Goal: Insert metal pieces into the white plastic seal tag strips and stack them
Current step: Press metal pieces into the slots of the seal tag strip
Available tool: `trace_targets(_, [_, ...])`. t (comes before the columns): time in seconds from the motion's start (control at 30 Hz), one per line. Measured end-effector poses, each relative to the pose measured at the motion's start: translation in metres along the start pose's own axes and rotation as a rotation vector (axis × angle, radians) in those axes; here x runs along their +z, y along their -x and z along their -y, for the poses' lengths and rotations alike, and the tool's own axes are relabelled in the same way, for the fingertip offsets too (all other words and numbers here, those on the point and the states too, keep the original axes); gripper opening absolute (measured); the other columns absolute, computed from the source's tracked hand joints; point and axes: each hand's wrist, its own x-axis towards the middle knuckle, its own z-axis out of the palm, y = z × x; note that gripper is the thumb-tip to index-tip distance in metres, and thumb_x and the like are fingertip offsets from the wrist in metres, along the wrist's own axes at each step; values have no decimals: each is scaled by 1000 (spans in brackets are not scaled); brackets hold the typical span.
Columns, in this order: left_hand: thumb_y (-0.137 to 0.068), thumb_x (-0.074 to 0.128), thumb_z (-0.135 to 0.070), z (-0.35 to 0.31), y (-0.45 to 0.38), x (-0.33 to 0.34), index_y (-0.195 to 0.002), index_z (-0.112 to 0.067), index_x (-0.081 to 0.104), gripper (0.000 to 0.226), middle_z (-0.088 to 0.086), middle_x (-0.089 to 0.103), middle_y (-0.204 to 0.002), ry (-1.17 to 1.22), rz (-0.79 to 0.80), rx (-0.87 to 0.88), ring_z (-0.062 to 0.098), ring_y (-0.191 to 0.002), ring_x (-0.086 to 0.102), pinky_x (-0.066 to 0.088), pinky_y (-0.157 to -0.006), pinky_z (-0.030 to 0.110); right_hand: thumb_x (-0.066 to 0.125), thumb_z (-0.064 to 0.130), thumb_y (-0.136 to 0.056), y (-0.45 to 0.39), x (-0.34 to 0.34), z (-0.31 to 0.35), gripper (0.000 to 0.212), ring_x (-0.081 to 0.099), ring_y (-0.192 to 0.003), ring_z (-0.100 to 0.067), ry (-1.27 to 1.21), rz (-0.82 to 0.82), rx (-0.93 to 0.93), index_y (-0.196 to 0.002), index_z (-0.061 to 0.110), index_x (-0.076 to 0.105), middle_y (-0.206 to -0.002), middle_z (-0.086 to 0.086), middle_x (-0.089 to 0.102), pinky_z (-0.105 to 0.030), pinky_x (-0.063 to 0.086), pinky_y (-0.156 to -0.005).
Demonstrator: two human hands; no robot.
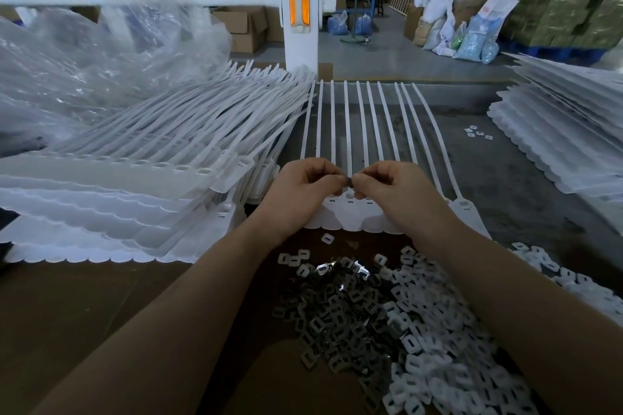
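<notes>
Both grips close fingertip to fingertip above the work: the left hand (303, 184) and the right hand (392, 187) each curl their fingers and pinch one small dark metal piece (349, 182) between them, just over the head end of a row of white seal tag strips (350, 125) lying flat on the table (526, 178). The step in hand appears to be the insertion itself, the piece being squared up before it goes into one of the slotted heads (350, 201) directly below; the next move would call for lowering it straight and pressing it home in that slot. The strips are long, thin and joined at a scalloped base, their tails fanning away from the worker. Nearer the worker lies a loose heap of metal pieces (340, 310), dull grey and rectangular with a central opening, beside a spill of white plastic inserts (435, 357). Stacked strips (141, 185) rise at left; another stack (566, 131) sits at right.
</notes>
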Motion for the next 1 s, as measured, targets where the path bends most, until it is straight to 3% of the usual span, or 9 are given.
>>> trace_targets(0.27, [-93,60,-15,-3,2,-1,-83,-11,74,18,2,70,-77,68,-16,-1,7,-75,62,48,-72,14,63,26,-93,-4,1,4,16,58,-63,9,36,-7,-40,-77,26,67,-73,8,67,-2,39,-53])
trace_targets(0.4, [-89,69,-24,1,1,1,-80,-19,71,11,4,69,-78,-89,-56,10,6,-66,58,44,-58,11,62,29,-94,-8,2,4,10,64,-74,-1,92,25,-11,-91,23,70,-80,7,70,-11,41,-56])
trace_targets(0.53, [-89,69,-27,6,-2,2,-81,-24,69,9,-10,67,-69,-121,-87,-36,-6,-59,55,41,-54,7,59,30,-95,-13,4,5,11,63,-79,-7,149,62,7,-85,31,63,-82,6,69,-19,44,-60])
trace_targets(0.6, [-92,65,-23,10,-4,3,-88,-27,65,6,-13,66,-77,-160,-124,-82,-6,-71,58,42,-61,9,60,30,-95,-18,6,4,15,63,-78,-10,173,66,10,-80,31,61,-81,5,68,-23,46,-61])
trace_targets(0.73, [-93,54,-2,16,-8,-1,-103,-25,57,25,-13,60,-99,-204,-165,-147,3,-96,56,42,-75,13,62,29,-94,-29,11,2,16,62,-72,-15,283,70,-8,-79,25,66,-74,6,64,-32,50,-66])
trace_targets(1.0, [-88,65,-6,20,-8,-2,-107,-26,56,29,-13,57,-105,-314,-135,-142,3,-100,52,36,-73,9,63,30,-92,-39,25,-13,10,57,-74,-5,525,55,-89,-94,24,71,-85,8,66,-16,37,-57])
